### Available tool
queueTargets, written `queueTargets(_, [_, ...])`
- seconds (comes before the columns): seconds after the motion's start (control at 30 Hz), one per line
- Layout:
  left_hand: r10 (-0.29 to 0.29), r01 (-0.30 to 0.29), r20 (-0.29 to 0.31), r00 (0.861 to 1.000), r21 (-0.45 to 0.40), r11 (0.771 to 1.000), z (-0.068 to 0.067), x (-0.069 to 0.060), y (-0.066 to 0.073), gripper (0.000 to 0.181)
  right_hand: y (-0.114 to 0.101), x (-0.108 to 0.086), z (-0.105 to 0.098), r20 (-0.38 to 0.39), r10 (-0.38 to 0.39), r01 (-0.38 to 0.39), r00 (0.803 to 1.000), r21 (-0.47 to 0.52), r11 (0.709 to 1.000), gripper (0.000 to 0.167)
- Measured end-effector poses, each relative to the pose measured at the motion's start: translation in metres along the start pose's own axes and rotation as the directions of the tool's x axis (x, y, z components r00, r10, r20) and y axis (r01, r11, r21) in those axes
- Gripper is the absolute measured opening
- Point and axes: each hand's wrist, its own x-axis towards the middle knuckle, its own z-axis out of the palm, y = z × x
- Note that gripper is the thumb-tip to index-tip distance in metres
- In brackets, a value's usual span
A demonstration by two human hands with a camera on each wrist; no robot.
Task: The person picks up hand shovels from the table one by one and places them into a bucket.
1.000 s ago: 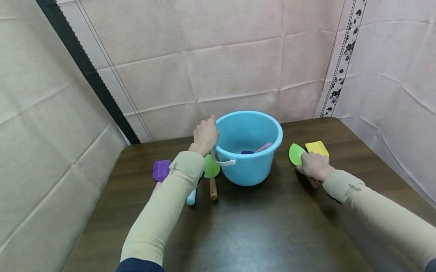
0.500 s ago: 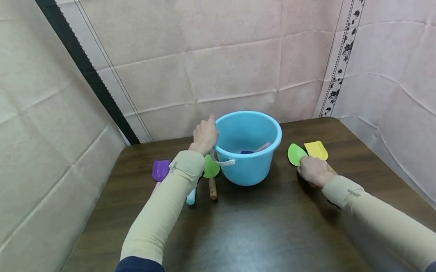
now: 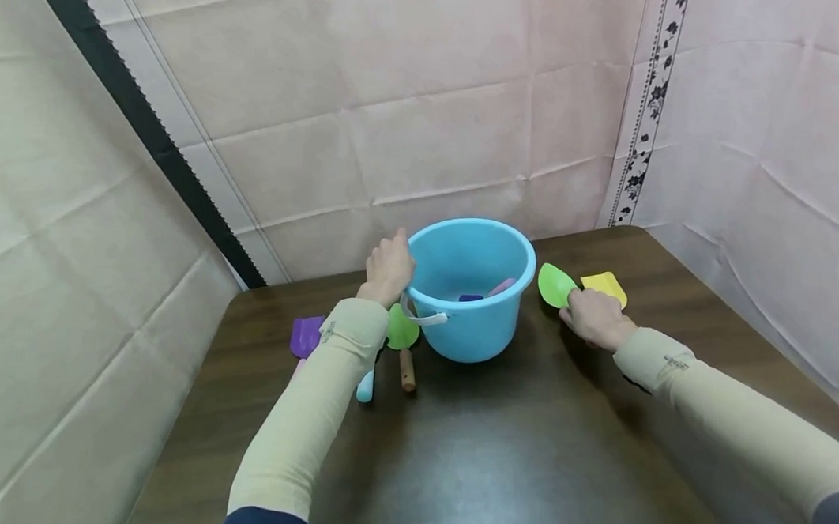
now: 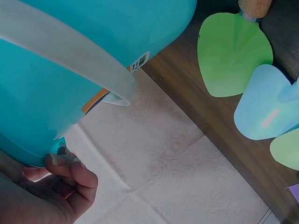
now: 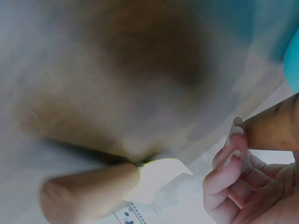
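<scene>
At twelve o'clock, my left hand (image 3: 389,267) pinches the bucket rim (image 3: 475,304). Toward one, my right hand (image 3: 596,318) grips a green trowel (image 3: 555,286) near a yellow scoop (image 3: 606,285).

Bucket label (image 4: 139,61), sleeve print (image 3: 677,362), no text legible

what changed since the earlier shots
The bright-green pointed trowel with a wooden handle, in the right hand, has moved left toward the round light-blue plastic bucket, away from the yellow square-bladed shovel, and appears raised off the dark-brown table. The left hand stays on the bucket's rim; the yellow shovel and the purple-bladed shovel at left lie where they were.
</scene>
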Motion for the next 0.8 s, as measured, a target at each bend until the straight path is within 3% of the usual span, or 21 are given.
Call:
queueTargets(0.43, [0.019,-0.019,-0.021,1.000,0.004,1.000,0.001,0.000,-0.001,0.018,-0.008,0.014,-0.032,-0.087,-0.028,0.024,0.996,-0.047,0.999,0.030])
queueTargets(0.8, [0.014,-0.014,-0.016,1.000,-0.009,1.000,-0.001,0.001,0.000,0.016,-0.015,0.023,-0.059,-0.079,-0.009,0.006,0.997,-0.034,0.999,0.030])
